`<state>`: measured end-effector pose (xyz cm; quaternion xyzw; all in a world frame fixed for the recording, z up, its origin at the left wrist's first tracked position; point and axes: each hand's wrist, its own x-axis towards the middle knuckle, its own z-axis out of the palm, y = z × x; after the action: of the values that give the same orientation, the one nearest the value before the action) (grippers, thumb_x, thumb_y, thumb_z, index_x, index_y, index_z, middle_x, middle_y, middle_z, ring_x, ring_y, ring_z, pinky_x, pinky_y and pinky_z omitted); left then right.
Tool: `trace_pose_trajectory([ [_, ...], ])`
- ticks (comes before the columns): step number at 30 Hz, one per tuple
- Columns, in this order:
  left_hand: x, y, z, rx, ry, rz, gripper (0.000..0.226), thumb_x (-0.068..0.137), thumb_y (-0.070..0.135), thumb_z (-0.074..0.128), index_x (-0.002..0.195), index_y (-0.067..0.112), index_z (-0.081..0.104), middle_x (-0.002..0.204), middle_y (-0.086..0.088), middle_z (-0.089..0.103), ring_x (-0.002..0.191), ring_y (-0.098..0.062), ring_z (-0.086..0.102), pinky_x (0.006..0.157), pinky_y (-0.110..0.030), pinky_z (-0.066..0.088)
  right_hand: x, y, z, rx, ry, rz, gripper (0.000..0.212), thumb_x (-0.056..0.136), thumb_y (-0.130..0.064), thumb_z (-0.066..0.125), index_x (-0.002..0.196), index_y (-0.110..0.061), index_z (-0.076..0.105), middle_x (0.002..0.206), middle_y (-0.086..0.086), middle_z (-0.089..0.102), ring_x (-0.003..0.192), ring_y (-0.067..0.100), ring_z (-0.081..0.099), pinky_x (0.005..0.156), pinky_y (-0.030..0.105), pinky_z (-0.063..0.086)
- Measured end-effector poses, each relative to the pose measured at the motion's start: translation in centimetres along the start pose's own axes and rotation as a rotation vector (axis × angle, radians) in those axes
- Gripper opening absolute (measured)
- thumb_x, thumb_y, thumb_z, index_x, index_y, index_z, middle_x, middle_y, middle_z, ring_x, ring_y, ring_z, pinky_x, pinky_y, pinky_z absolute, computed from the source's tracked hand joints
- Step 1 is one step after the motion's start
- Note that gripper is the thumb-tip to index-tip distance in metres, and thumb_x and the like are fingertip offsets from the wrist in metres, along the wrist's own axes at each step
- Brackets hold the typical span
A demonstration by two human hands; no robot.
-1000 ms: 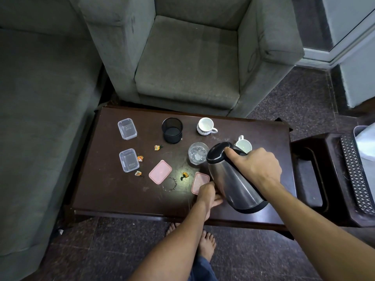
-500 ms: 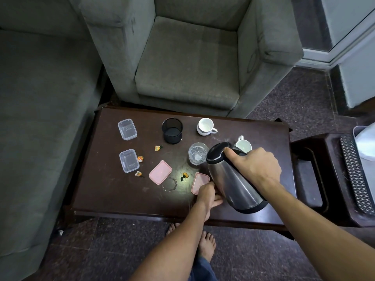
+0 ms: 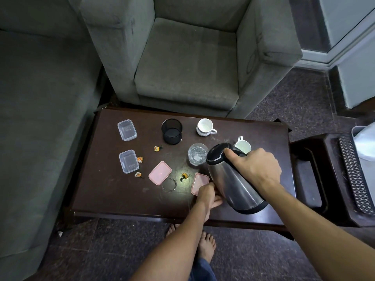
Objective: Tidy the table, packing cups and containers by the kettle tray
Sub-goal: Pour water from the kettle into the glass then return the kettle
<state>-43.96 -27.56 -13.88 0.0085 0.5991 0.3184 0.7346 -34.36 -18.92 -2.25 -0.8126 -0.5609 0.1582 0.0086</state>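
My right hand (image 3: 256,168) grips the handle of a steel kettle (image 3: 233,183), tilted with its black lid toward a clear glass (image 3: 197,154). My left hand (image 3: 207,196) rests on the table beside the kettle's base, fingers touching a pink lid (image 3: 199,182). A second pink lid (image 3: 160,172) lies further left. Two white cups (image 3: 205,127) (image 3: 243,146) stand behind the kettle, with a black mesh cup (image 3: 171,131) at the back centre. Two clear containers (image 3: 127,129) (image 3: 128,161) sit at the left.
The dark wooden table (image 3: 113,195) carries several small orange scraps (image 3: 139,159) and a thin ring (image 3: 169,185). A grey armchair (image 3: 188,57) stands behind it, a sofa (image 3: 40,118) to the left. A dark side stand (image 3: 308,179) adjoins at right. My bare feet (image 3: 205,246) are below.
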Motion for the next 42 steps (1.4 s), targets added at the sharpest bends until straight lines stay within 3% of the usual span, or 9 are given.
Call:
trace_pose_trajectory([
  [16, 0.1, 0.0, -0.3, 0.038, 0.001, -0.01, 0.031, 0.103, 0.019, 0.035, 0.104, 0.013, 0.066, 0.099, -0.01, 0.071, 0.087, -0.023, 0.07, 0.071, -0.026, 0.057, -0.2, 0.2, 0.0, 0.022, 0.011, -0.015, 0.08, 0.059, -0.093, 0.048, 0.054, -0.014, 0.063, 0.055, -0.001, 0.056, 0.046, 0.015, 0.048, 0.043, 0.02, 0.029],
  [20, 0.0, 0.1, -0.4, 0.053, 0.018, 0.0, 0.035, 0.103, 0.02, 0.035, 0.113, 0.01, 0.067, 0.108, -0.012, 0.073, 0.091, -0.024, 0.072, 0.069, -0.025, 0.057, -0.3, 0.6, -0.1, 0.044, 0.005, -0.021, 0.084, 0.058, -0.094, 0.048, 0.052, -0.013, 0.065, 0.051, -0.001, 0.057, 0.045, 0.015, 0.05, 0.042, 0.021, 0.03],
  [25, -0.2, 0.6, -0.5, 0.101, 0.08, 0.049, 0.034, 0.098, 0.022, 0.039, 0.106, 0.012, 0.07, 0.106, -0.012, 0.075, 0.097, -0.027, 0.073, 0.072, -0.026, 0.058, -0.3, 2.2, -0.5, 0.175, -0.051, 0.011, 0.084, 0.054, -0.094, 0.055, 0.048, -0.011, 0.064, 0.045, -0.001, 0.059, 0.05, 0.021, 0.059, 0.046, 0.027, 0.043],
  [31, -1.3, 2.0, 0.0, 0.361, 0.271, 0.274, 0.027, 0.088, 0.025, 0.045, 0.101, 0.012, 0.065, 0.102, -0.015, 0.072, 0.101, -0.036, 0.067, 0.089, -0.045, 0.054, -1.0, 5.2, -1.6, 0.463, -0.079, -0.018, 0.054, 0.058, -0.084, 0.066, 0.044, -0.032, 0.063, 0.037, -0.008, 0.053, 0.043, 0.01, 0.055, 0.048, 0.027, 0.04],
  [33, -2.0, 2.6, 0.3, 0.449, 0.309, 0.405, 0.027, 0.093, 0.024, 0.047, 0.108, 0.023, 0.07, 0.109, -0.004, 0.073, 0.107, -0.028, 0.065, 0.096, -0.039, 0.05, -1.2, 6.8, -1.9, 0.558, -0.085, -0.01, 0.061, 0.059, -0.081, 0.069, 0.043, -0.023, 0.06, 0.037, -0.005, 0.049, 0.04, 0.006, 0.049, 0.048, 0.031, 0.047],
  [35, -3.0, 3.5, 1.2, 0.443, 0.324, 0.507, 0.033, 0.095, 0.023, 0.051, 0.121, 0.029, 0.071, 0.12, 0.007, 0.072, 0.114, -0.016, 0.062, 0.099, -0.029, 0.046, -1.4, 8.5, -2.3, 0.672, -0.11, 0.036, 0.071, 0.06, -0.074, 0.078, 0.045, -0.01, 0.052, 0.043, 0.0, 0.048, 0.045, 0.013, 0.05, 0.049, 0.046, 0.059],
  [37, -3.6, 4.4, 2.7, 0.385, 0.293, 0.587, 0.034, 0.095, 0.019, 0.052, 0.121, 0.028, 0.072, 0.12, 0.013, 0.072, 0.114, -0.008, 0.061, 0.094, -0.022, 0.044, -1.5, 9.9, -2.9, 0.793, -0.136, 0.061, 0.069, 0.061, -0.068, 0.082, 0.044, -0.012, 0.047, 0.045, 0.003, 0.045, 0.045, 0.017, 0.047, 0.046, 0.062, 0.056],
  [40, -4.5, 5.7, 5.4, 0.351, 0.221, 0.672, 0.036, 0.094, 0.011, 0.049, 0.117, 0.023, 0.075, 0.107, 0.02, 0.071, 0.11, -0.007, 0.063, 0.088, -0.016, 0.045, -1.0, 12.0, -3.7, 0.905, -0.139, 0.062, 0.064, 0.065, -0.065, 0.082, 0.04, -0.018, 0.046, 0.042, -0.001, 0.042, 0.042, 0.014, 0.043, 0.05, 0.068, 0.055],
  [42, -5.1, 6.0, 7.3, 0.358, 0.193, 0.701, 0.039, 0.094, 0.006, 0.047, 0.121, 0.018, 0.073, 0.116, 0.012, 0.072, 0.115, -0.009, 0.062, 0.098, -0.02, 0.047, -0.5, 13.5, -4.4, 0.952, -0.125, 0.066, 0.063, 0.065, -0.065, 0.081, 0.042, -0.017, 0.047, 0.042, -0.001, 0.041, 0.042, 0.014, 0.043, 0.053, 0.067, 0.056],
])
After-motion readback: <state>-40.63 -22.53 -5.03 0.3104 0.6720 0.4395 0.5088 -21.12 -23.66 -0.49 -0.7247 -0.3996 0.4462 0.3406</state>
